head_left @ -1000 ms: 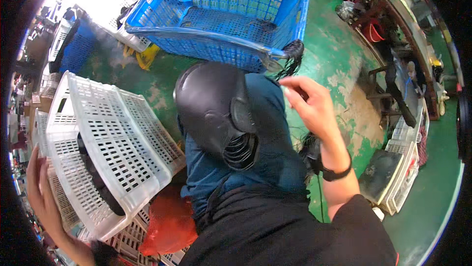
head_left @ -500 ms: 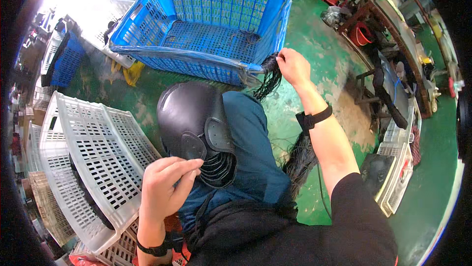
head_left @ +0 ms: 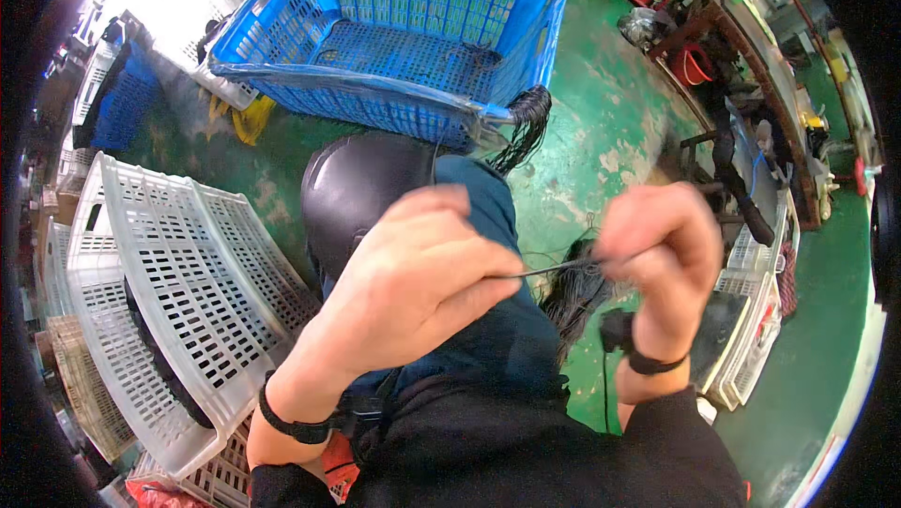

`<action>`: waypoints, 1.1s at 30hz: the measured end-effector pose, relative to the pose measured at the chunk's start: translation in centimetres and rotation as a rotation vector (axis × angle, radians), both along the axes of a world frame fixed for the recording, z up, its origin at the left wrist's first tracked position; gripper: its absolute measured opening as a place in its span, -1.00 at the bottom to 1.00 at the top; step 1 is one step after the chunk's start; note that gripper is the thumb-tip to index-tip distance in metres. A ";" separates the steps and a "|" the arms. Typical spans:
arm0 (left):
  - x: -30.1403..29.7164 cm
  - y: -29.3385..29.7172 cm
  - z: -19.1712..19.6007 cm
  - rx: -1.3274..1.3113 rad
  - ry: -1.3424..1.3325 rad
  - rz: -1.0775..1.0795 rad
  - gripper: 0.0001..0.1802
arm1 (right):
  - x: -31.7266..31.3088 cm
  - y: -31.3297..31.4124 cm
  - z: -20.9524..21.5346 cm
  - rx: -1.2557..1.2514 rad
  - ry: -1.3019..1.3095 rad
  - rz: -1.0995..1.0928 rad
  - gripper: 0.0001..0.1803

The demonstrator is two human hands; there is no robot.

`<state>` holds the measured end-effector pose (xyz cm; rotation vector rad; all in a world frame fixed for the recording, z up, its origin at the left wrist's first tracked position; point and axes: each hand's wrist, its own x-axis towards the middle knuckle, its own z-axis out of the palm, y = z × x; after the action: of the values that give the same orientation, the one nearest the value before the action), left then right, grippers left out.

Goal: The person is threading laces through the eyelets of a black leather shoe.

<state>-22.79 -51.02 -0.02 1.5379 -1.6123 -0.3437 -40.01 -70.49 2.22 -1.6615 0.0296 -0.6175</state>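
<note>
A thin dark lace [head_left: 563, 267] is stretched between my two hands above my lap. My left hand [head_left: 413, 273] pinches one end between thumb and forefinger. My right hand [head_left: 664, 241], smeared by motion, has its fingers curled around the other end. A stack of nested black leather shoe uppers [head_left: 352, 184] rests on my leg, partly hidden by my left hand. A bundle of black laces [head_left: 527, 128] hangs from the near right corner of a blue plastic crate [head_left: 375, 100].
White perforated crates [head_left: 202, 273] stand tilted at my left. A dark heap of loose strands [head_left: 574, 297] hangs beside my right thigh. Along the right side are a wooden workbench [head_left: 751, 67], a red bucket [head_left: 693, 65] and a pale crate [head_left: 755, 348]. The floor [head_left: 601, 123] is green.
My right hand has left the lace bundle at the crate's corner and come back towards me with one lace. My left hand has moved right and up, meeting it and pinching the lace.
</note>
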 end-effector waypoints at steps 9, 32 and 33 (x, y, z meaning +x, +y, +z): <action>-0.9 7.9 -1.0 0.379 -0.064 0.117 -0.87 | -13.8 -9.0 -12.4 -0.689 1.251 -0.550 -0.83; -2.9 5.2 -4.6 0.050 -0.112 0.583 -0.59 | 3.7 5.3 -8.2 -0.037 0.513 0.110 -0.70; -2.5 4.8 -4.8 0.050 -0.112 0.578 -0.59 | 4.3 4.8 -8.3 -0.357 0.505 0.021 -0.72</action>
<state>-25.32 -46.21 -4.81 2.0036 -1.1709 0.0220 -35.73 -65.64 -6.10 -2.1280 0.2799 -0.1763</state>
